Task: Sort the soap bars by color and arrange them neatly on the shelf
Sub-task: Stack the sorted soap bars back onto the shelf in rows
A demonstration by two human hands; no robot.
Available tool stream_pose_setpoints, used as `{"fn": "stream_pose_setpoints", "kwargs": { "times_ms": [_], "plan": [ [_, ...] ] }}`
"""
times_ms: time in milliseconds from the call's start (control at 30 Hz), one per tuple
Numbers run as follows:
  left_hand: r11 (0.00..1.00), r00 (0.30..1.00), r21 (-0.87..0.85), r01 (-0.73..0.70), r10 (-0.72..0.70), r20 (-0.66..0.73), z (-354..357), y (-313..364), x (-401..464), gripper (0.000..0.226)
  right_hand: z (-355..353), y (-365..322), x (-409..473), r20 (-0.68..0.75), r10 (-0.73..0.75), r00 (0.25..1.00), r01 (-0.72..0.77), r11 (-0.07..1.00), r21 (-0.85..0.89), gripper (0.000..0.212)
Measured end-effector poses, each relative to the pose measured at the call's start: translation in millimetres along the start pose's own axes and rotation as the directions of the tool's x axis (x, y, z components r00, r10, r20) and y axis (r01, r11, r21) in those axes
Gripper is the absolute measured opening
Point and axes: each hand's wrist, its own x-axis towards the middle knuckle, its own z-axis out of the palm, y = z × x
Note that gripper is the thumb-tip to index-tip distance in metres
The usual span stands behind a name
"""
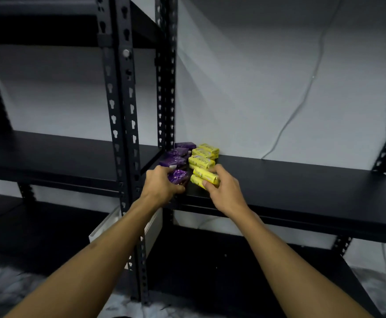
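Two rows of wrapped soap bars run from front to back at the left end of a black shelf (302,187). The purple bars (176,153) form the left row and the yellow bars (202,160) the right row, each stacked two high. My left hand (161,185) grips the front purple bar (177,176) at the shelf's front edge. My right hand (221,190) holds the front yellow bar (204,175), which lies tilted on another yellow bar under it. The two hands are close together, a small gap apart.
A black slotted upright (124,125) stands just left of the soaps, with a second rack and its shelf (50,152) beyond it. A white cable (302,97) hangs down the white wall behind. A lower shelf (233,271) lies beneath.
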Motion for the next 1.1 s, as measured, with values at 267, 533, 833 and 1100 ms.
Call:
{"fn": "stream_pose_setpoints", "kwargs": {
  "times_ms": [267,533,833,1100],
  "plan": [
    [0.993,0.998,0.116,0.031,-0.038,0.058,9,-6,31,0.077,19,32,25,0.066,0.013,0.998,-0.008,0.998,-0.07,0.044],
    [0.937,0.994,0.334,-0.103,0.087,0.063,15,8,38,0.064,31,41,56,0.068,0.005,0.998,0.0,0.997,-0.076,0.046],
    [0.891,0.976,0.415,-0.183,0.217,-0.035,22,6,32,0.053,20,42,52,0.095,0.077,0.993,-0.078,0.997,0.011,0.072],
    [0.86,0.891,0.375,-0.347,0.427,-0.155,55,40,-32,0.056,-37,84,-42,0.076,-0.017,0.997,0.056,0.84,-0.54,0.063]
  ]
}}
